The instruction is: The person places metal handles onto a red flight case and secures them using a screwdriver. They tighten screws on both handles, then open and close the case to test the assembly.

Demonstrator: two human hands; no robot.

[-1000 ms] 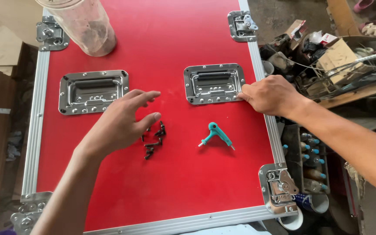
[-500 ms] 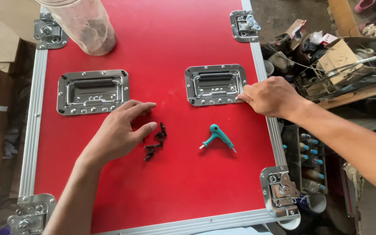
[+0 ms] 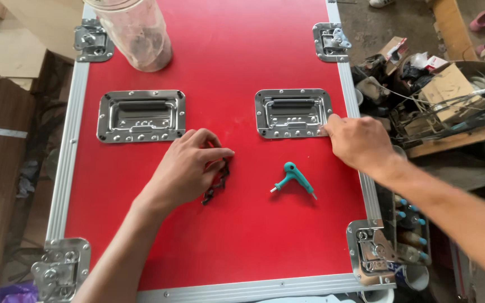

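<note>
Red fills the view: the panel of a big case (image 3: pixel 242 235) with silver edging and metal corner pieces lies flat under you, with cardboard and workshop clutter around it.

Your left hand (image 3: pixel 189 168) rests near the middle of the panel, fingers curled in and pinched narrow over a small heap of black screws (image 3: pixel 215 184); the fingertips touch the top of the heap, and whether one screw is already pinched you cannot tell. Your right hand (image 3: pixel 359 140) lies palm down at the right edge of the case, fingers loosely bent, holding nothing, its fingertips against the corner of the right recessed handle (image 3: pixel 293 112).

Between your hands, a little nearer the front edge, lies a teal-handled key tool (image 3: pixel 292 178), touching neither hand. A second recessed handle (image 3: pixel 141 115) sits just beyond your left hand. At the far left corner stands a clear plastic jar (image 3: pixel 136 33).
</note>
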